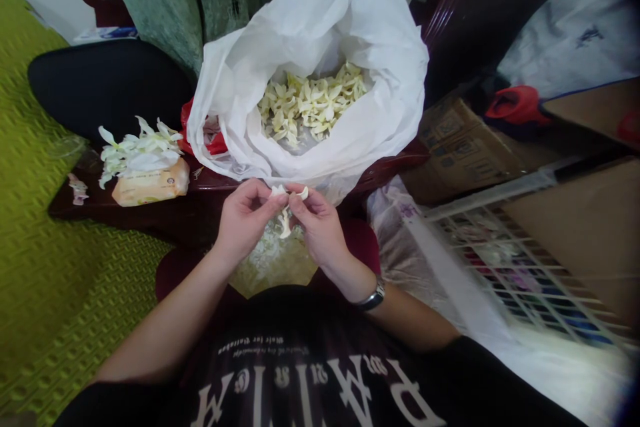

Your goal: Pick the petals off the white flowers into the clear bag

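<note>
My left hand (246,216) and my right hand (319,225) meet just below a big white plastic bag (235,87), both pinching one small pale flower (286,212) between their fingertips. The flower's stem hangs down between the hands. Inside the open bag lies a heap of pale yellow flowers (311,103). Under my hands sits a bowl (270,267) with pale petal scraps in it. A dark watch (373,298) is on my right wrist.
A dark wooden table (165,208) carries the bag, a wrapped tan packet (150,188) and a pile of white petals (137,147) on the left. Green mat at left. Cardboard boxes (460,147) and a white wire rack (520,267) stand at right.
</note>
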